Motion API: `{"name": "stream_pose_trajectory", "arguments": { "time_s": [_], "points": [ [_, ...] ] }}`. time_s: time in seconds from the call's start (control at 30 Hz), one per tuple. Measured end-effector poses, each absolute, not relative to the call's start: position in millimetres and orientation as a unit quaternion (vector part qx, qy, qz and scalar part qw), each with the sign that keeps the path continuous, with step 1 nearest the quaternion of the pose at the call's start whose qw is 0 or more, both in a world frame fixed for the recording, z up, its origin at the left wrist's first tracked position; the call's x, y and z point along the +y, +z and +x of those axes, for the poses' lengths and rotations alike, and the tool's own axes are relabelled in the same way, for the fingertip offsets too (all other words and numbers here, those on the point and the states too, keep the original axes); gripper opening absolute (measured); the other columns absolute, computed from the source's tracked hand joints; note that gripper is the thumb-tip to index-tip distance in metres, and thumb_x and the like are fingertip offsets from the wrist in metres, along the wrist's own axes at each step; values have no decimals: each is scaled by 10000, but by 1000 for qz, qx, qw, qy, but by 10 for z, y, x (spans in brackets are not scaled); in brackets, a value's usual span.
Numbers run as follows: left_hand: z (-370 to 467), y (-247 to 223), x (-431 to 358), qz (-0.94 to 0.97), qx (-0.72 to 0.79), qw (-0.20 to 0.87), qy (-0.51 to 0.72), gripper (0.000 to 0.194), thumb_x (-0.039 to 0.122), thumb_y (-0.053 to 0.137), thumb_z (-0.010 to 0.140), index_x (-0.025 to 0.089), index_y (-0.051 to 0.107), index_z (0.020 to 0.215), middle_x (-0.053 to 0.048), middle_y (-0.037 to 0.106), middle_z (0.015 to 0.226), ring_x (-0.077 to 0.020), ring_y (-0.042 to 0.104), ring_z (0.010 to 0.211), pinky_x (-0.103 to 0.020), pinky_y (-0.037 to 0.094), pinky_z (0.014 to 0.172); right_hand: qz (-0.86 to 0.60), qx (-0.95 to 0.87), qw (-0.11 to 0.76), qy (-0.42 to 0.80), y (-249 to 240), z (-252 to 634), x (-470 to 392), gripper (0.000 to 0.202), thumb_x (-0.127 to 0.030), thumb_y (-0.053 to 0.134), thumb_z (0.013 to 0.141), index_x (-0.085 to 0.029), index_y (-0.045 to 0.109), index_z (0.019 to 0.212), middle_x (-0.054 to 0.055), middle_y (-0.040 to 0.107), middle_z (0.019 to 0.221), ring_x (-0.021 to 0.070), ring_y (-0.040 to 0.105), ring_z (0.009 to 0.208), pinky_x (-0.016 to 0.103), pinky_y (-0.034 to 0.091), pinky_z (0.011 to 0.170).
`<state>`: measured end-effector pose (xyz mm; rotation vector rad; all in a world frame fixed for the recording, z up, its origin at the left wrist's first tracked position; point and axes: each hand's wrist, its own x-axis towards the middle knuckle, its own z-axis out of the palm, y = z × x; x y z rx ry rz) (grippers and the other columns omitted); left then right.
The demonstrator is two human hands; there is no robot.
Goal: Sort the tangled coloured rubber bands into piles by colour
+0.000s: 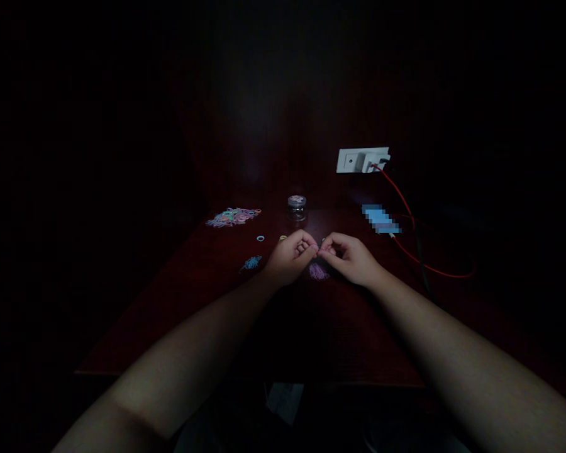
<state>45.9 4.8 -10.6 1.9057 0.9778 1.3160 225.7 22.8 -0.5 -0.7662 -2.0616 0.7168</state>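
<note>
My left hand and my right hand meet above the dark red table, thumbs and forefingers pinched, tips almost touching. Something tiny sits between the fingertips, too small and dim to name. Just below them lies a heap of purple elastic bands. A blue bunch of bands rests left of my left hand. One light blue band lies alone farther back, and a yellow band is partly hidden behind my left hand. Behind my right fingertips a bit of green shows.
A mixed pile of coloured bands lies at the back left. Behind my hands stands a clear lidded jar. At right are a pixelated blue phone-like object, a red cable and a wall socket with a plug. The surroundings are very dark.
</note>
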Motion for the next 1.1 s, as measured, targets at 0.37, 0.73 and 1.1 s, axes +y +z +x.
{"name": "stream_pose_trajectory", "arguments": {
  "time_s": [0.37,0.73,1.1],
  "points": [
    [450,-113,71,727,371,295,496,98,246,540,840,153,568,833,-19,630,737,-102,558,637,-215,434,580,-307,-818,396,282,-6,2272,227,85,-255,574,802,-171,570,790,-16,503,618,106,430,551,238,367,536],
    [441,-132,92,725,390,289,489,111,258,538,836,154,569,816,-14,629,715,-101,555,616,-210,425,558,-332,-829,386,231,-10,2299,252,114,-270,530,838,-174,575,793,5,551,667,122,475,597,242,389,566],
    [447,-127,82,721,390,276,502,161,262,586,818,149,589,932,-30,642,809,-99,565,667,-202,436,577,-321,-837,378,234,-42,2299,282,124,-256,516,847,-174,590,791,17,589,708,137,516,639,255,409,600]
  ]
}}
